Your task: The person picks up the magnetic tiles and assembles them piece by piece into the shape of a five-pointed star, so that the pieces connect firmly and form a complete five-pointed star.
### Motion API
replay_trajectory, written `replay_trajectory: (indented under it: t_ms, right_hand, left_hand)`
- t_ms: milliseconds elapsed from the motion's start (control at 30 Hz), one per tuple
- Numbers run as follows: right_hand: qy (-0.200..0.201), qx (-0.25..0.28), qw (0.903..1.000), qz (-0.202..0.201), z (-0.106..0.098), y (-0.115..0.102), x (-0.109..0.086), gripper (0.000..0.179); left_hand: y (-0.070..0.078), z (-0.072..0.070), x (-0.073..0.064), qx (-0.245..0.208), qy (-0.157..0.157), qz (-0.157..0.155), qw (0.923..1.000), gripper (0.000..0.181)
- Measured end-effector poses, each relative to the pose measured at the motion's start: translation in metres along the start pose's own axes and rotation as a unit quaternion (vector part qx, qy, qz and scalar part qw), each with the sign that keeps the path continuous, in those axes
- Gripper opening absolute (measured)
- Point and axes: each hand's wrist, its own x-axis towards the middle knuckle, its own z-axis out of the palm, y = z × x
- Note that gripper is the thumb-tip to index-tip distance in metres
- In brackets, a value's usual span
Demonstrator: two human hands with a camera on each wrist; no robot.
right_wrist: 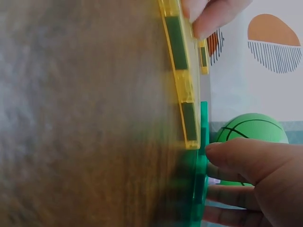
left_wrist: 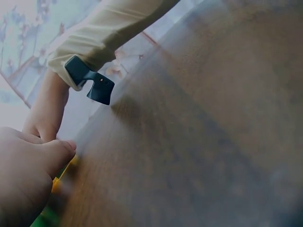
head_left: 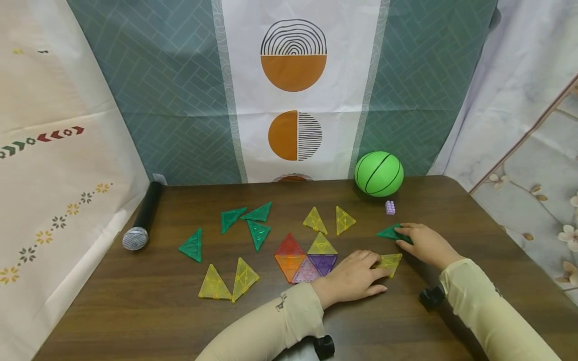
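Observation:
My left hand [head_left: 356,275] rests its fingertips on the left part of a yellow triangular magnetic tile [head_left: 391,262], with the fingers fairly straight. To the right, my right hand [head_left: 425,244] touches a green triangular tile [head_left: 388,231] with its fingertips. In the right wrist view both the yellow tile [right_wrist: 182,75] and the green tile [right_wrist: 200,175] appear edge-on along the tabletop, with the right thumb [right_wrist: 232,153] at the green one. Beside the left hand, red [head_left: 289,245], orange [head_left: 289,264], pink [head_left: 306,272], purple [head_left: 322,262] and yellow [head_left: 321,244] triangles sit edge to edge.
Several green triangles [head_left: 259,233] and loose yellow triangles [head_left: 214,285] lie to the left; two more yellow ones [head_left: 344,220] lie farther back. A green ball [head_left: 379,174] and lilac block [head_left: 390,207] are at back right, a microphone [head_left: 143,218] at far left of the table [head_left: 149,301].

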Motion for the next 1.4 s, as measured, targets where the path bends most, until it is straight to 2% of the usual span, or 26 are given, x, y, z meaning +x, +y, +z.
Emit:
replay_trajectory:
  t_ms: [200, 300, 533, 733, 1000, 1267, 1400]
  right_hand:
    - [-0.001, -0.007, 1.0, 0.005, -0.001, -0.004, -0.002, 0.045]
    - [0.001, -0.011, 0.9999, 0.009, -0.001, -0.007, -0.003, 0.043]
    - [0.051, -0.027, 0.9982, -0.014, 0.003, -0.01, -0.007, 0.032]
    - [0.059, -0.011, 0.9981, -0.015, 0.006, -0.012, -0.011, 0.032]
    - [0.065, 0.003, 0.9977, -0.019, 0.008, -0.018, -0.015, 0.034]
    - [0.09, 0.009, 0.9954, -0.031, 0.011, -0.018, -0.018, 0.032]
    - [0.095, 0.018, 0.995, -0.026, 0.012, -0.02, -0.019, 0.032]
  left_hand:
    - [0.0, -0.002, -0.001, -0.001, -0.019, 0.0, 0.9998, 0.034]
    - [0.0, -0.001, -0.003, 0.005, -0.016, -0.001, 0.9999, 0.034]
    - [-0.004, 0.002, -0.006, 0.017, 0.046, 0.005, 0.9988, 0.017]
    - [-0.006, 0.002, -0.005, 0.025, 0.057, 0.002, 0.998, 0.021]
    - [-0.006, 0.003, -0.004, 0.03, 0.07, -0.006, 0.9971, 0.018]
    - [-0.01, 0.005, -0.004, 0.039, 0.067, -0.011, 0.9969, 0.017]
    - [-0.013, 0.004, -0.006, 0.039, 0.054, -0.008, 0.9977, 0.02]
